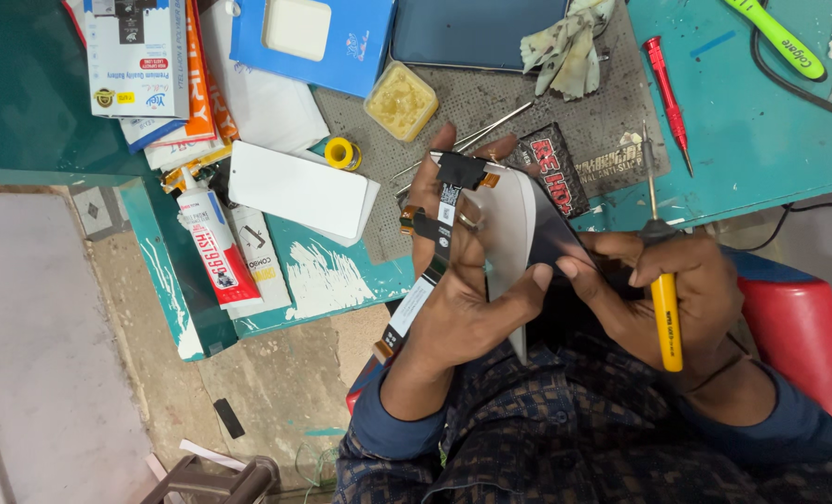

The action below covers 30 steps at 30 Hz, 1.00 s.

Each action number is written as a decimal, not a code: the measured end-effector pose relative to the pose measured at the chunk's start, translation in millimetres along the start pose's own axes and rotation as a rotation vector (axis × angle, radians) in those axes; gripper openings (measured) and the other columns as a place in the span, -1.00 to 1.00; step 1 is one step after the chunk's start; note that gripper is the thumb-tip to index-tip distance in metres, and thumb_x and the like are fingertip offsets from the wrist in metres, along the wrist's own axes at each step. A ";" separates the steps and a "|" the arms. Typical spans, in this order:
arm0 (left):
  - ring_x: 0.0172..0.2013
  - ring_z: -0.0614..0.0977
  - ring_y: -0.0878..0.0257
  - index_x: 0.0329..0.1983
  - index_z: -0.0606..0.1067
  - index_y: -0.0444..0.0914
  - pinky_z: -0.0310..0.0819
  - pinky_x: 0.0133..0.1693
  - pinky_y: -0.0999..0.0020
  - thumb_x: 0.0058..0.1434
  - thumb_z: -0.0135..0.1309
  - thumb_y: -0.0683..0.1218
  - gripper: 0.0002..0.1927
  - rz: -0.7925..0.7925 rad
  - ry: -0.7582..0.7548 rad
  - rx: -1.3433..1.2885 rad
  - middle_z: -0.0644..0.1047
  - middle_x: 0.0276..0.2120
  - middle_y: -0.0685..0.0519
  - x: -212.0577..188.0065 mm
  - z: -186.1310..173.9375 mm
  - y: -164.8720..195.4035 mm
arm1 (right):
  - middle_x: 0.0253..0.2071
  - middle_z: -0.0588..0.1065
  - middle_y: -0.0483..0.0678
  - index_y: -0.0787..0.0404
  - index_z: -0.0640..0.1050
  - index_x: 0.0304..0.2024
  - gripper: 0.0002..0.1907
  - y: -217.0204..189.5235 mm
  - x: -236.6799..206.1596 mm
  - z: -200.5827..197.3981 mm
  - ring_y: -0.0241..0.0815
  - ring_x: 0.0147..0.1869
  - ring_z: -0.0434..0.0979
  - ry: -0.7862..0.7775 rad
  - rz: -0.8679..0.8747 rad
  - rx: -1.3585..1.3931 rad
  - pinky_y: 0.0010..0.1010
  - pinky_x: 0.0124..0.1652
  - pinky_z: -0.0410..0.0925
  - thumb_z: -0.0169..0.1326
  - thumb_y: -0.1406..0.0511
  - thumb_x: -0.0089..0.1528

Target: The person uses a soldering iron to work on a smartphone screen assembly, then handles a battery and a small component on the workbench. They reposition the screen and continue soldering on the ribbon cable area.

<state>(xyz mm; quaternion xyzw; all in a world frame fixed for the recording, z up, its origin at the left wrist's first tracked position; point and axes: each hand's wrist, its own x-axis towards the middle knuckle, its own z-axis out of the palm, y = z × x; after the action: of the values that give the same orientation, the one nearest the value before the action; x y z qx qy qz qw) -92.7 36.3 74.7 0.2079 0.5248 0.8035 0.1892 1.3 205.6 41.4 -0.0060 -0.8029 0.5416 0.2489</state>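
The left hand (463, 299) has its fingers curled tightly round a phone display panel (514, 233), thumb pressed on the pale grey back face and the other fingertips wrapped over the far edge, where black flex ribbon cables (444, 219) with small copper-coloured connectors hang beside the knuckles; the panel stands on edge, tilted, above the person's lap and just in front of the table edge; the right hand (663, 294) is closed round a yellow-handled screwdriver (664, 313), whose thin metal shaft points away from the body towards the table, while its forefinger and thumb reach across to touch the dark right edge of the same panel; both forearms wear dark blue patterned sleeves (565, 429); beyond the hands a grey work mat (491, 98) lies on the teal table (761, 131), carrying tweezers (481, 135), a small yellowish tub (400, 99), a crumpled cloth (570, 42) and a dark phone panel (472, 33); a red screwdriver (668, 89) lies at the mat's right edge; to the left are a white rectangular panel (299, 191), a small yellow roll of tape (343, 154), a red-and-white glue tube (212, 247) and stacked boxes (145, 65); a red stool (803, 336) stands at the right.
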 end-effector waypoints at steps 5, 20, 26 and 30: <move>0.38 0.34 0.07 0.62 -0.28 -0.19 0.50 0.29 0.22 0.24 0.17 -0.39 0.10 -0.028 0.013 0.157 0.12 0.46 -0.18 -5.8 2.6 -5.1 | -0.06 0.49 0.31 0.23 0.14 -0.07 -0.51 -11.4 10.0 -6.5 0.07 0.24 0.63 -0.006 0.031 0.245 -0.27 0.05 0.60 0.21 0.53 0.22; 0.34 0.42 0.07 0.62 -0.25 -0.16 0.48 0.29 0.19 0.26 0.30 -0.28 0.13 -0.011 -0.026 0.278 0.22 0.37 -0.17 -15.9 18.2 -1.7 | -0.03 0.51 0.38 0.25 0.14 -0.04 -0.48 -27.6 54.4 -23.2 0.13 0.23 0.60 -0.112 -0.060 0.298 -0.25 -0.06 0.67 0.21 0.56 0.19; 0.33 0.43 0.09 0.64 -0.25 -0.18 0.40 0.34 0.17 0.28 0.35 -0.22 0.15 -0.033 -0.096 0.307 0.26 0.37 -0.14 -15.8 11.8 6.3 | -0.03 0.51 0.38 0.22 0.15 -0.09 -0.52 -29.1 57.7 -27.0 0.10 0.21 0.61 -0.110 -0.014 0.357 -0.25 -0.05 0.67 0.18 0.56 0.20; 0.32 0.42 0.09 0.64 -0.24 -0.21 0.37 0.34 0.19 0.25 0.37 -0.21 0.17 -0.024 -0.120 0.346 0.28 0.36 -0.14 -15.7 11.8 9.7 | -0.03 0.51 0.39 0.23 0.13 -0.05 -0.52 -34.8 54.0 -27.7 0.11 0.21 0.61 -0.101 -0.029 0.299 -0.21 -0.01 0.62 0.14 0.57 0.22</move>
<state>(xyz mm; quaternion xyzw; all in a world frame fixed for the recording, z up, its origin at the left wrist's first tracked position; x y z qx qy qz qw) -74.0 33.4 85.7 0.2787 0.6455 0.6849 0.1909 -25.7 230.3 101.0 0.0700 -0.7250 0.6509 0.2141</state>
